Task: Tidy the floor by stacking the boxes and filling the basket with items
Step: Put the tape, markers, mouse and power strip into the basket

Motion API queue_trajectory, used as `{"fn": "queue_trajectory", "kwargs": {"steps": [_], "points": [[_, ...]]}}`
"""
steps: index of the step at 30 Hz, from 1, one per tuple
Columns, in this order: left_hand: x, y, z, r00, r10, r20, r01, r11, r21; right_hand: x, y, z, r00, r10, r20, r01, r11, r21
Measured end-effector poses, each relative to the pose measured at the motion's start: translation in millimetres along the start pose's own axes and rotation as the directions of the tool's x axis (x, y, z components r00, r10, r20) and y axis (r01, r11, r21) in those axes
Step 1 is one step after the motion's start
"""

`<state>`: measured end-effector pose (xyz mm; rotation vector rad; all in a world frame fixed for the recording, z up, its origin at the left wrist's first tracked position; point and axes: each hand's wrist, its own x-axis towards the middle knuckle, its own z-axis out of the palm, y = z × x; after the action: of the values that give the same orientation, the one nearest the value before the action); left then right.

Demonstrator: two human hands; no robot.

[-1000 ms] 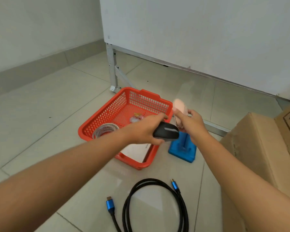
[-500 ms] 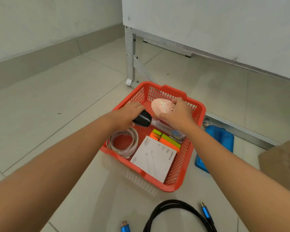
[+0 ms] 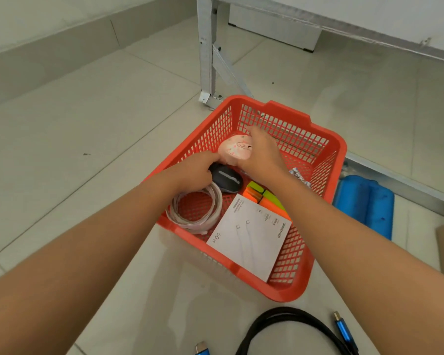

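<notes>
From the head view, we are reaching both hands into the red basket point(image 3: 287, 290) on the floor. Our left hand point(image 3: 192, 172) is curled over the black mouse point(image 3: 227, 179), which is lying low in the basket's left half, just behind the white cable coil point(image 3: 195, 211); whether the mouse is resting on the bottom we cannot tell. Our right hand point(image 3: 260, 153) is gripping the pink mouse point(image 3: 235, 149) from its right side, holding it just above and behind the black one, towards the far left corner. The two hands are sitting close together, fingertips nearly meeting over the two mice.

The relation we are judging the next move by is this: both mice are already inside the walls, with free mesh floor lying beyond and to the right of our right hand. A white box point(image 3: 250, 235) and the highlighters point(image 3: 263, 194) are filling the near right part, so the open spot is lying away from us.

What is waiting outside: the black cable point(image 3: 292, 326) is lying on the floor just in front of the basket, nearest us, its loop running left to right with a blue plug point(image 3: 344, 329) towards our right side. A blue item point(image 3: 364, 203) is lying just right of the basket, nearer our right hand.
</notes>
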<state>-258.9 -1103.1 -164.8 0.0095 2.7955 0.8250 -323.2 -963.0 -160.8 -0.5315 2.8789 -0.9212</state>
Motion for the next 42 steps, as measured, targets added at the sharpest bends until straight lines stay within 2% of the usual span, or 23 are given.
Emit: {"fn": "queue_trajectory", "kwargs": {"steps": [3,5,8,11,14,18,25,28,30,34,37,40,42], "points": [[-6.8,-6.5,4.5,0.990,0.047,-0.129,-0.047,0.999,0.005,-2.6,-1.7,5.5,1.000,-0.006,0.009,0.006,0.997,0.071],[-9.4,-9.8,7.1,0.980,0.073,-0.188,-0.071,0.997,0.014,-5.7,1.7,6.1,0.997,0.001,0.081,-0.004,0.999,0.040],[-10.0,-12.0,9.0,0.976,0.091,-0.197,-0.087,0.996,0.027,-7.0,11.7,0.9,0.967,0.028,0.254,-0.022,0.999,-0.028],[-10.3,-10.1,10.2,0.979,0.080,-0.189,-0.074,0.996,0.039,-6.9,17.6,-10.9,0.929,0.050,0.367,-0.059,0.998,0.013],[-12.3,-4.2,10.6,0.979,0.058,-0.197,-0.045,0.996,0.072,-9.2,21.3,-27.2,0.954,0.075,0.292,-0.103,0.991,0.082],[-17.3,22.1,7.6,0.968,0.061,-0.242,-0.038,0.994,0.099,-22.7,27.2,-59.6,0.988,0.051,0.145,-0.055,0.998,0.023],[-32.3,112.5,24.2,0.956,0.229,-0.182,-0.209,0.970,0.125,-75.6,38.2,-113.5,0.994,0.090,0.058,-0.090,0.996,-0.010],[-45.5,144.1,43.0,0.931,0.340,-0.133,-0.310,0.929,0.205,-103.6,47.0,-133.8,0.995,0.092,0.024,-0.091,0.994,-0.057],[-53.6,160.4,52.1,0.916,0.393,-0.075,-0.360,0.893,0.271,-120.3,58.9,-144.3,0.988,0.155,0.007,-0.154,0.985,-0.081],[-68.3,185.7,65.7,0.897,0.442,0.030,-0.420,0.828,0.371,-153.3,88.6,-153.8,0.938,0.343,0.056,-0.336,0.936,-0.100],[-74.7,199.3,79.5,0.887,0.454,0.083,-0.451,0.815,0.365,-172.7,107.1,-149.5,0.889,0.442,0.122,-0.435,0.897,-0.075],[-74.7,212.2,95.3,0.907,0.406,0.115,-0.422,0.868,0.262,-182.0,122.0,-140.8,0.849,0.505,0.156,-0.501,0.863,-0.069],[-71.2,218.2,105.7,0.943,0.312,0.116,-0.325,0.937,0.124,-182.9,129.8,-134.4,0.835,0.525,0.163,-0.525,0.850,-0.049]]}}
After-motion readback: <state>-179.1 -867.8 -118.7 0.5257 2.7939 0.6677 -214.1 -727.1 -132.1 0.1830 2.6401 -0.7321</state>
